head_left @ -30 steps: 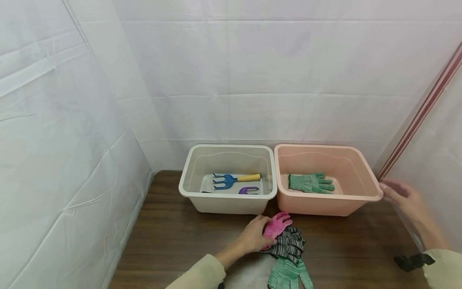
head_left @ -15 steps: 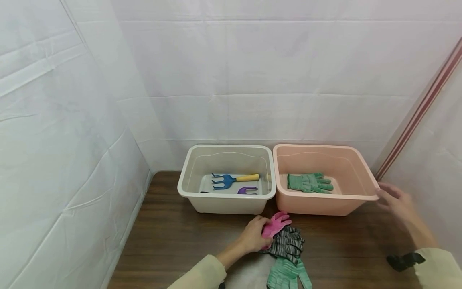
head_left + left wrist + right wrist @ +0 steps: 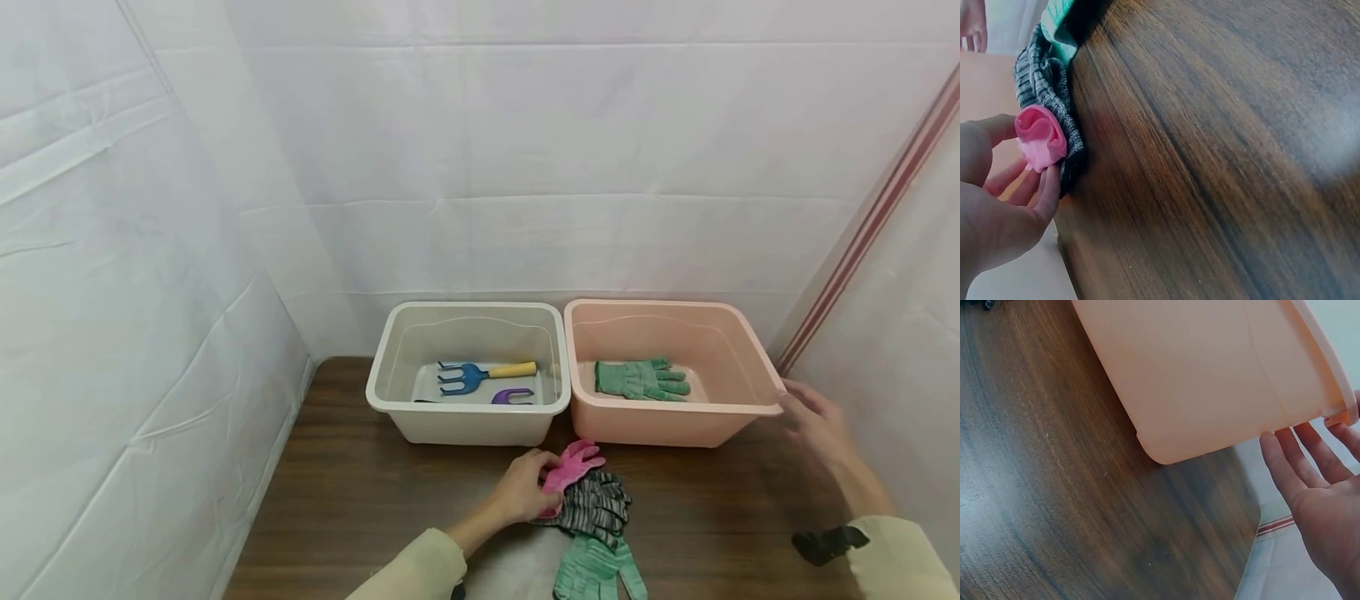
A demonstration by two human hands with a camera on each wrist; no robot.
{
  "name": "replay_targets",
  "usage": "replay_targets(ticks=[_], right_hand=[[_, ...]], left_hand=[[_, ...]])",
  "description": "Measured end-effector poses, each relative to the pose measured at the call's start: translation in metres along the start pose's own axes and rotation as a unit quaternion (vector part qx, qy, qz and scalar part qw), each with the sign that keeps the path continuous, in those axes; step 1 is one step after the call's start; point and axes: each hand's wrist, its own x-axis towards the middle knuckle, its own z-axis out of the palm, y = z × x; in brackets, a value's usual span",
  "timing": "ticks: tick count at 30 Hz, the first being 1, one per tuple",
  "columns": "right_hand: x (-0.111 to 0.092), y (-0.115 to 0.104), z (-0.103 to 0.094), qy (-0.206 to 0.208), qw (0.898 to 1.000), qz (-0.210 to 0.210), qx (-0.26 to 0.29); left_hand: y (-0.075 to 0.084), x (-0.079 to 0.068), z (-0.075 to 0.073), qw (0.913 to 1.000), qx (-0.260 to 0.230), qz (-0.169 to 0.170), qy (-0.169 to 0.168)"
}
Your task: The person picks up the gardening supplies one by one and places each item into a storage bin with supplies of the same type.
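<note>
My left hand (image 3: 527,487) pinches a pink glove (image 3: 572,465) between thumb and fingers. In the left wrist view the glove's rolled cuff (image 3: 1041,132) faces the camera. It lies over a black-and-grey striped glove (image 3: 596,508), which overlaps a green glove (image 3: 597,568) nearest me. My right hand (image 3: 821,433) is at the right front corner of the salmon-pink bin (image 3: 675,425). In the right wrist view its fairly straight fingers (image 3: 1282,465) touch the bin's side wall and the underside of its rim; the thumb is mostly cut off. A green glove (image 3: 641,379) lies inside that bin.
Left of the pink bin stands a white bin (image 3: 465,425), close beside it. It holds a blue hand fork (image 3: 467,377) with a yellow handle, a purple tool (image 3: 512,396) and something dark, mostly hidden. White cloth (image 3: 525,167) hangs behind the brown wooden table (image 3: 337,475).
My right hand has moved slightly left and its fingers sit lower along the bin's corner. My left hand stays on the pink glove. The whole view has shifted a little.
</note>
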Motion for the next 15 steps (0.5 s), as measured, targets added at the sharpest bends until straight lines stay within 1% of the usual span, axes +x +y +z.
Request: replay_targets(ticks=[3,4,7,10,15], right_hand=[[0.0001,0.0015,0.0004,-0.018,0.999,-0.014,0.038],[0.0002,0.0016,0.0005,-0.02,0.999,-0.017,0.042],[0.0002,0.0022,0.0015,-0.017,0.999,-0.016,0.043],[-0.0002,0.0027,0.0029,-0.011,0.999,-0.016,0.033],[-0.0021,0.0032,0.0042,0.003,1.0,-0.009,0.019]], left_hand=[[-0.0005,0.0007,-0.0017,0.9999,-0.014,-0.002,-0.002],[-0.0006,0.0011,-0.002,0.9998,-0.017,-0.003,-0.003],[-0.0008,0.0022,-0.0022,0.9996,-0.025,-0.005,-0.007],[-0.0016,0.0027,-0.0017,0.9995,-0.029,-0.007,-0.009],[-0.0029,0.0036,-0.0013,0.9994,-0.033,-0.004,-0.002]])
